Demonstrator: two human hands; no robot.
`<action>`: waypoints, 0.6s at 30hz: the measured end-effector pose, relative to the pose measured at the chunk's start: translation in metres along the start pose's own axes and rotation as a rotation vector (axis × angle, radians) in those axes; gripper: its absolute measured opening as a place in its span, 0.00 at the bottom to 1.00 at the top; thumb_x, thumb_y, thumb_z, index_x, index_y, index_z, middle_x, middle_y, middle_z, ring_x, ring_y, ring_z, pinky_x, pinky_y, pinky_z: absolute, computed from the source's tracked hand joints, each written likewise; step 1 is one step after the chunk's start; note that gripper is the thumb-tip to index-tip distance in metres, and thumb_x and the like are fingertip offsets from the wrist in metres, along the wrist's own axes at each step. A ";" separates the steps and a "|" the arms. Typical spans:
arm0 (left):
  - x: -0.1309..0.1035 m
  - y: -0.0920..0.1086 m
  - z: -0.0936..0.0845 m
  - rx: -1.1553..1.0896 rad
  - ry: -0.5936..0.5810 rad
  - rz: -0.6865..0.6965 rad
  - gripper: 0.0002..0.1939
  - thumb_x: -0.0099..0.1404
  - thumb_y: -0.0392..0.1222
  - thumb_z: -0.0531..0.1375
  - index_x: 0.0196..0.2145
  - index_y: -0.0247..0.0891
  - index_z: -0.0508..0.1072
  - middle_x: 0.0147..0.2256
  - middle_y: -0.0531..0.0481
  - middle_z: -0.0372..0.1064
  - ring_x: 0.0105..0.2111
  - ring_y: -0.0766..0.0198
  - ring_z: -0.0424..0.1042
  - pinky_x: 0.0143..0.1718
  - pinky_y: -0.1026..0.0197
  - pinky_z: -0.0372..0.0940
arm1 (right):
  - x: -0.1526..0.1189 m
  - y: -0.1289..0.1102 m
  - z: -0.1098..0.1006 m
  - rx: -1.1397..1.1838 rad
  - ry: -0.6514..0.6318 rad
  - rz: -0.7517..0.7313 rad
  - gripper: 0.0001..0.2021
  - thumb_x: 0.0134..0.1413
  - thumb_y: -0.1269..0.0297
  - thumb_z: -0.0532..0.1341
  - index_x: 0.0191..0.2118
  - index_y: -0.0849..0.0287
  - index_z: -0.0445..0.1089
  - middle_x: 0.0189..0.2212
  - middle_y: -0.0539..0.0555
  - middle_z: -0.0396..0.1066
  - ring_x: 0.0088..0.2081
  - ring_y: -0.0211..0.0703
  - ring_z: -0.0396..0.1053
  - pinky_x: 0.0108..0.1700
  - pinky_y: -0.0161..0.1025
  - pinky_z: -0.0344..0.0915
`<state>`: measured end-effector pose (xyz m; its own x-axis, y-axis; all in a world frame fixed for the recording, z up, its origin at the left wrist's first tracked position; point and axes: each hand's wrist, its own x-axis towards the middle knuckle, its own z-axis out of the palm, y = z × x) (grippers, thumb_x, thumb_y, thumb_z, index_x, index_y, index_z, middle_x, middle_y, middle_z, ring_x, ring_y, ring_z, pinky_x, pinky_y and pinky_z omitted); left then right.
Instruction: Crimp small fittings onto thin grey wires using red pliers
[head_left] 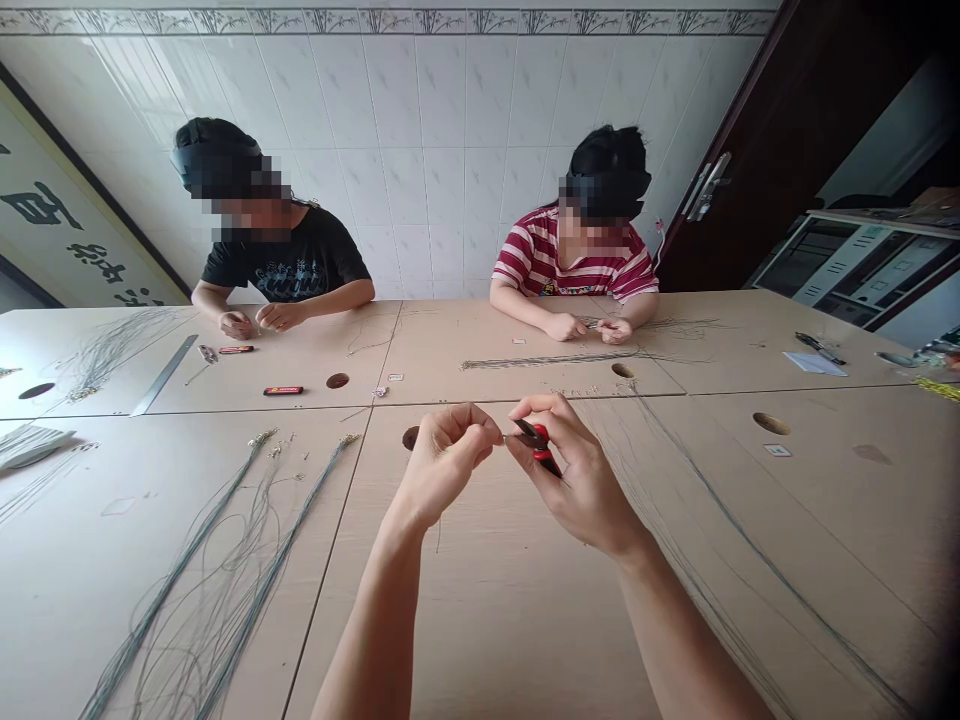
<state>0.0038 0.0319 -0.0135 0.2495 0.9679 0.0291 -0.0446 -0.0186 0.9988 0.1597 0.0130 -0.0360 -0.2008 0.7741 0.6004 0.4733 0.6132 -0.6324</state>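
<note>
Above the middle of the table, my left hand (448,458) pinches a thin cord (439,537), whose loose end hangs below the palm. A tiny piece shows at its fingertips, too small to make out. Close beside it, my right hand (577,480) is closed around small pliers (541,446) with red-and-black handles and dark jaws. The right thumb and fingertip come up to the left fingertips. Much of the pliers' handles lies hidden in the right palm.
Bundles of thin grey-green cords (187,553) lie at left, and more cords (750,545) at right. Across the table (510,610), two people work with cords. A steel ruler (165,375), red-and-black pen-like item (283,391) and pen (820,348) lie farther off. Round holes (771,424) pierce the tabletop.
</note>
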 end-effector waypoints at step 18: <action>-0.001 -0.004 -0.004 0.120 -0.017 0.020 0.06 0.56 0.36 0.55 0.22 0.37 0.64 0.19 0.58 0.51 0.20 0.73 0.44 0.20 0.66 0.41 | -0.001 0.002 -0.003 -0.084 -0.061 -0.027 0.05 0.59 0.72 0.57 0.35 0.55 0.62 0.43 0.52 0.65 0.41 0.40 0.64 0.46 0.40 0.61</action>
<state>-0.0002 0.0320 -0.0174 0.2665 0.9626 0.0488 0.0661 -0.0687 0.9954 0.1638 0.0127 -0.0366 -0.2651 0.7672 0.5840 0.5366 0.6206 -0.5718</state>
